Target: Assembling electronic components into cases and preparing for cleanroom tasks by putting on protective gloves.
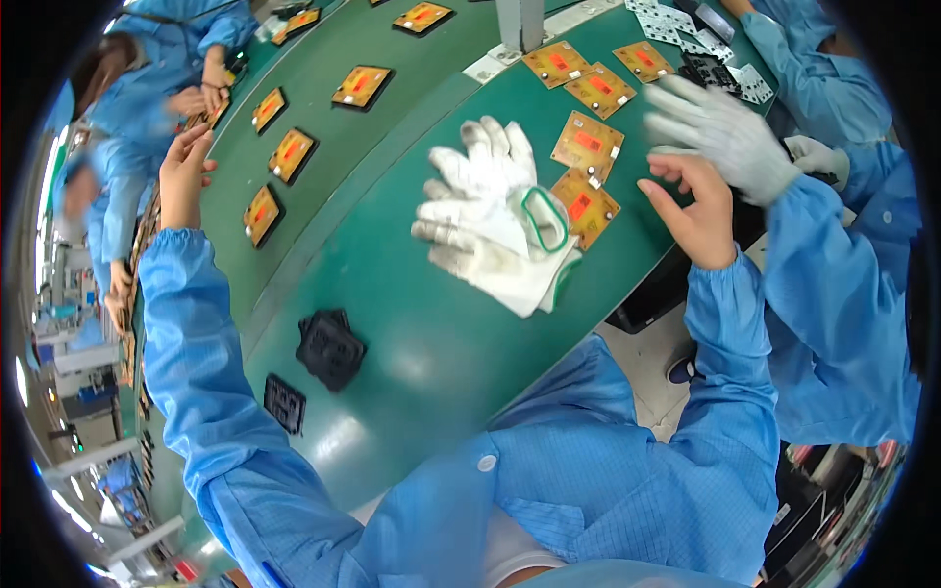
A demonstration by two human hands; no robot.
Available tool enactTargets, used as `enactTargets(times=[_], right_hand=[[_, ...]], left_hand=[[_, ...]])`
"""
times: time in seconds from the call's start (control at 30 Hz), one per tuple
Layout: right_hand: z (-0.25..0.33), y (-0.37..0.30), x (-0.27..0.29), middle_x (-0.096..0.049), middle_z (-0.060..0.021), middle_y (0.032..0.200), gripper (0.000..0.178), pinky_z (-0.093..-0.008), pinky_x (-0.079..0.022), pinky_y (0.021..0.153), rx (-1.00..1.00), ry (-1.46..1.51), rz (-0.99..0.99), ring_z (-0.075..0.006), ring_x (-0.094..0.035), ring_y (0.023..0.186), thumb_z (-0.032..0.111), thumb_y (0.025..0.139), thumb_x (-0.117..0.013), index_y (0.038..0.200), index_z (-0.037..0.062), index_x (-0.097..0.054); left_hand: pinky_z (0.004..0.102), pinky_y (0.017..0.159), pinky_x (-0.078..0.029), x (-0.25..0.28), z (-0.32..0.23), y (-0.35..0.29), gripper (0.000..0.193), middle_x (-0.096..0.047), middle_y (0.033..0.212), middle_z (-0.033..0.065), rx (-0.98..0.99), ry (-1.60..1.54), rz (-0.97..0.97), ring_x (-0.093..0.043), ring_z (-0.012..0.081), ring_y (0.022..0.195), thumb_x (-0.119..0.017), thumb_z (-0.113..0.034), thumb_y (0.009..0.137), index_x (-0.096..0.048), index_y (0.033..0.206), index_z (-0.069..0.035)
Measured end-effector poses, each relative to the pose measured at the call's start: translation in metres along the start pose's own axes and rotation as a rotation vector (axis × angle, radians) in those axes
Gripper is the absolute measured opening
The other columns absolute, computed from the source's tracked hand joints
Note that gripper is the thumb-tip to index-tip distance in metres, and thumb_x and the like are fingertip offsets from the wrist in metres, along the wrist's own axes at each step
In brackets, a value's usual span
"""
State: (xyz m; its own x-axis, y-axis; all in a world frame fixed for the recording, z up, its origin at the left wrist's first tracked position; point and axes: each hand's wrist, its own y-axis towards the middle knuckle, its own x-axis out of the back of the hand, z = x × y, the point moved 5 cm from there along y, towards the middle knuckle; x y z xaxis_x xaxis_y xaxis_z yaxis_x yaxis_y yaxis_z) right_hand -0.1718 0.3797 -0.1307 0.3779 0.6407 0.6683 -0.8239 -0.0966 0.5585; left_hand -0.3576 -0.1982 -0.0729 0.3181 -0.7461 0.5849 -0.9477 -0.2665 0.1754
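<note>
The bare left hand (184,181) is raised at upper left, fingers loosely bent and apparently empty, near orange circuit boards in black plastic frames (292,155). At right, the bare right hand (694,204) is open with its thumb spread, beside square orange circuit boards (586,147) and a co-worker's white-gloved hand (723,139). White cloth gloves with green-edged cuffs (485,211) lie piled at centre on the glossy green tabletop (421,353).
</note>
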Motion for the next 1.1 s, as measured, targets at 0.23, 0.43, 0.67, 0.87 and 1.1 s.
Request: enactTargets(times=[0.23,0.43,0.67,0.87,1.1], right_hand=[[0.010,0.027,-0.046,-0.066,-0.0099,0.094,0.023,-0.0311,-0.049,0.073,0.082,-0.151,0.177,-0.0203,-0.064,0.085,0.021,0.085,-0.066,0.102,0.0055,-0.065],[-0.075,0.037,-0.071,-0.068,-0.0156,0.092,0.033,-0.0361,-0.050,0.075,-0.157,-0.333,0.264,-0.0283,-0.066,0.085,0.032,0.089,-0.059,0.104,0.0032,-0.066],[-0.058,0.045,-0.030,-0.068,-0.0143,0.094,0.030,-0.0355,-0.050,0.074,0.022,-0.502,-0.106,-0.0288,-0.065,0.085,0.030,0.092,-0.056,0.104,0.0048,-0.067],[0.100,0.054,-0.061,-0.066,-0.0038,0.095,0.021,-0.0230,-0.047,0.075,-0.024,0.498,-0.151,-0.0095,-0.059,0.082,0.016,0.092,-0.061,0.107,0.0015,-0.065],[0.252,0.045,-0.169,-0.060,-0.0063,0.091,0.021,-0.0294,-0.046,0.072,-0.157,1.678,0.422,-0.0162,-0.056,0.081,0.009,0.090,-0.059,0.108,-0.0007,-0.058]], left_hand=[[0.0195,0.057,-0.041,0.032,-0.055,-0.218,0.024,-0.063,0.100,-0.0032,0.001,0.087,0.262,-0.056,0.0057,0.070,-0.063,-0.022,0.089,-0.063,0.109,-0.010],[0.0298,0.063,-0.049,0.053,-0.029,-0.323,0.027,-0.067,0.089,0.0071,-0.108,0.335,0.351,-0.060,0.0147,0.069,-0.066,-0.021,0.083,-0.063,0.106,-0.007],[0.0380,0.078,-0.050,0.035,0.002,-0.351,0.040,-0.064,0.103,0.0112,-0.224,0.496,0.250,-0.062,0.0286,0.090,-0.067,-0.035,0.081,-0.060,0.112,-0.010],[0.0427,0.079,-0.046,-0.005,0.012,-0.332,0.067,-0.064,0.105,0.0124,-0.213,0.728,0.107,-0.060,0.0304,0.099,-0.070,-0.049,0.074,-0.050,0.127,-0.012],[0.0436,0.072,-0.051,-0.004,0.012,-0.336,0.074,-0.056,0.103,0.0159,-0.262,0.475,-0.236,-0.061,0.0360,0.086,-0.081,-0.024,0.067,-0.044,0.130,-0.009]])
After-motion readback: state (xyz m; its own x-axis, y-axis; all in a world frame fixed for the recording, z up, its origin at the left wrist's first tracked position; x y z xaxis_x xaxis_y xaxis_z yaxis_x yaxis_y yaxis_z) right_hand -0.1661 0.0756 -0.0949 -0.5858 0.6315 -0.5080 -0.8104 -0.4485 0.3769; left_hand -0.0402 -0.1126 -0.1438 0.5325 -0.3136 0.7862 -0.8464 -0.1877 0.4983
